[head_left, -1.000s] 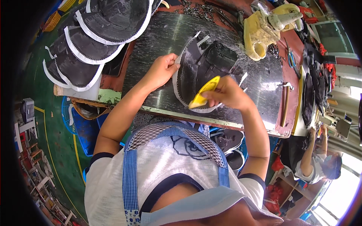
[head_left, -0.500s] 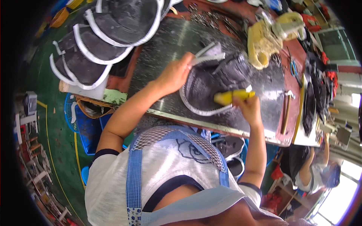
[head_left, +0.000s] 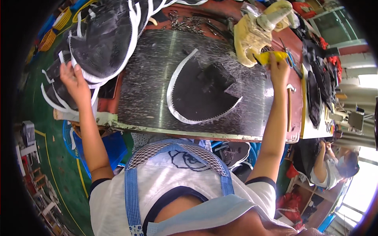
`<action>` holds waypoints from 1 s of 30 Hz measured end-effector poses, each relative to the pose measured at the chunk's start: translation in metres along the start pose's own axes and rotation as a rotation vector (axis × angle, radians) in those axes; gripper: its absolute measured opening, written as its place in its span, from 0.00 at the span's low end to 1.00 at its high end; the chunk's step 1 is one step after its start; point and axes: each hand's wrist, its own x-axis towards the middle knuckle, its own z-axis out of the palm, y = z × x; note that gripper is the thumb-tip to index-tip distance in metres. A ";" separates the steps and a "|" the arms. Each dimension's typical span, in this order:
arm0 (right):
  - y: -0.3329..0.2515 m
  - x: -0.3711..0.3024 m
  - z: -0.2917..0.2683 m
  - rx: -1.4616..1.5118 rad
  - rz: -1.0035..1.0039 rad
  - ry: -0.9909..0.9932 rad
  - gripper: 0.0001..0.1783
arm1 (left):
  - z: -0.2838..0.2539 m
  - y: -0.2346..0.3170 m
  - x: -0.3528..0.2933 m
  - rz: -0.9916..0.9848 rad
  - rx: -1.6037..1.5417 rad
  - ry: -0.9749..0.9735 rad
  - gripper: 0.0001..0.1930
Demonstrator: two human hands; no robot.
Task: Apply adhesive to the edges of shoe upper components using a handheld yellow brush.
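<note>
At the stack of dark, curved shoe uppers with white rims, my left hand touches a white edge, thumb and fingers apart. One similar dark shoe upper lies flat on the metal worktop, its white rim curving along the left and near sides. To the right, my right hand is closed around a yellow tool, whose exact kind I cannot make out. Its dark tip points left, beside a cream, crusted pot-like block.
The metal plate covers most of the bench. A hammer lies at its right edge, with blue-handled scissors farther back. Small metal bits are scattered at the back. Another person sits at the right.
My left hand let go of the shoe upper and moved left to the stack. My right hand carried the yellow tool away from the upper, up and right to the cream block. The upper now lies flat.
</note>
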 end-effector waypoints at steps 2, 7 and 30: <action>0.001 0.013 0.020 -0.134 -0.020 -0.010 0.21 | 0.019 0.039 -0.002 0.156 0.231 -0.074 0.21; -0.005 0.024 0.030 -0.133 0.005 -0.153 0.23 | 0.101 0.117 -0.067 0.252 0.046 -0.856 0.19; -0.044 -0.039 0.053 0.302 0.250 -0.545 0.15 | 0.173 0.111 -0.154 0.436 -0.187 -1.372 0.31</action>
